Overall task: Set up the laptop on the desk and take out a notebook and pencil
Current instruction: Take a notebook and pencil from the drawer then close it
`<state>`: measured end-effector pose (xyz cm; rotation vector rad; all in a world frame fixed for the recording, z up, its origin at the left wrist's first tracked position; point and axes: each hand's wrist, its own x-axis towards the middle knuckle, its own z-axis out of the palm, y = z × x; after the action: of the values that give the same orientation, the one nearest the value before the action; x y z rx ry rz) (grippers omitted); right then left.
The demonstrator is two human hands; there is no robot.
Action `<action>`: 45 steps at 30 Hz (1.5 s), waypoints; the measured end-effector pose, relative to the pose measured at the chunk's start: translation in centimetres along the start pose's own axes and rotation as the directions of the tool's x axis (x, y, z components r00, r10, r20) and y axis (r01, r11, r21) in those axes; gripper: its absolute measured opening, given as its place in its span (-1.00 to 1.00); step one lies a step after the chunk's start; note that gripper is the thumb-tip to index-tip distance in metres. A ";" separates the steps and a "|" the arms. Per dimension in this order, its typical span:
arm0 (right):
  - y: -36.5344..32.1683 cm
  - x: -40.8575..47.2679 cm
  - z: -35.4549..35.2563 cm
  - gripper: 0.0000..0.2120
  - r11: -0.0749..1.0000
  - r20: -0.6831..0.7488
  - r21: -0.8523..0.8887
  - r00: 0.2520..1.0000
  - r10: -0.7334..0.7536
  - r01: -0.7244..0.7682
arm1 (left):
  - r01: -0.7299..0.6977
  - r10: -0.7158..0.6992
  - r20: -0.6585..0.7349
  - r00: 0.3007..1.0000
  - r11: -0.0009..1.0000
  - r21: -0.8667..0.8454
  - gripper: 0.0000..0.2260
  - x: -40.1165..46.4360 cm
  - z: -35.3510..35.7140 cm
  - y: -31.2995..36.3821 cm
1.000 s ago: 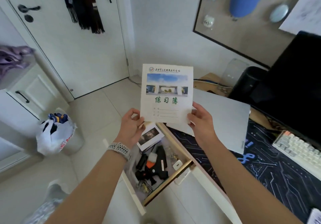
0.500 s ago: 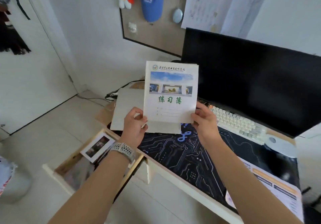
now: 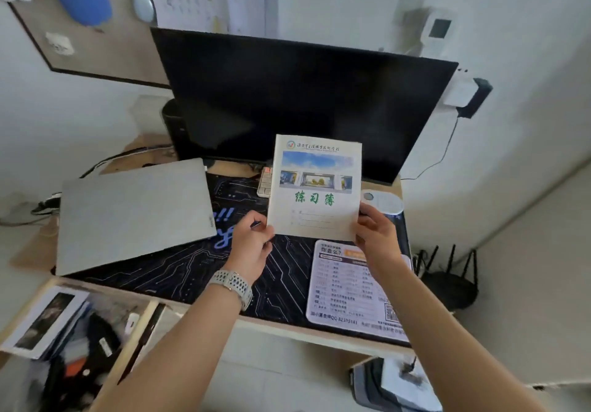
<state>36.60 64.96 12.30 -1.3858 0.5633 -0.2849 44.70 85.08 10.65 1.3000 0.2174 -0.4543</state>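
Note:
I hold a thin white notebook (image 3: 315, 187) with green characters and a photo on its cover, upright above the middle of the desk. My left hand (image 3: 251, 247) pinches its lower left corner; my right hand (image 3: 377, 235) grips its lower right edge. A closed grey laptop (image 3: 134, 213) lies flat on the left part of the dark desk mat (image 3: 192, 267). No pencil is visible.
A large black monitor (image 3: 303, 101) stands behind the notebook, with a keyboard (image 3: 263, 183) partly hidden and a white mouse (image 3: 383, 202) to the right. A printed sheet (image 3: 355, 290) lies on the mat's right. The open drawer (image 3: 80, 325) at lower left holds clutter.
The view swung right from the drawer and door to the desk front. Both hands carried the notebook along and now hold it over the mat's middle right.

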 end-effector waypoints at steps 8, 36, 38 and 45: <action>6.3 -0.4 -7.4 -0.60 0.974 -0.123 -0.073 0.971 0.203 -0.213 | 0.198 -0.201 -0.009 0.980 0.954 0.224 -0.73 1.2 3.2 -8.1; 13.1 0.3 -11.5 -0.81 0.350 -0.116 -0.887 0.879 0.463 -0.302 | -0.070 -0.221 0.081 0.972 0.054 0.996 -0.93 0.7 3.4 -16.8; 12.9 0.1 -11.4 -0.75 0.225 -0.138 -0.948 0.927 0.350 -0.226 | -0.118 -0.116 0.114 0.987 -0.027 0.993 -0.86 0.3 3.4 -16.9; 15.0 -1.3 -9.8 -0.32 0.102 0.204 -0.976 0.971 0.126 0.192 | -0.417 0.051 0.446 0.894 -0.272 0.867 -0.48 0.3 3.2 -18.0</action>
<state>28.33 60.00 -2.88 -2.7952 0.5018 0.3896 36.77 78.44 -4.37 2.8771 -0.9527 -0.3677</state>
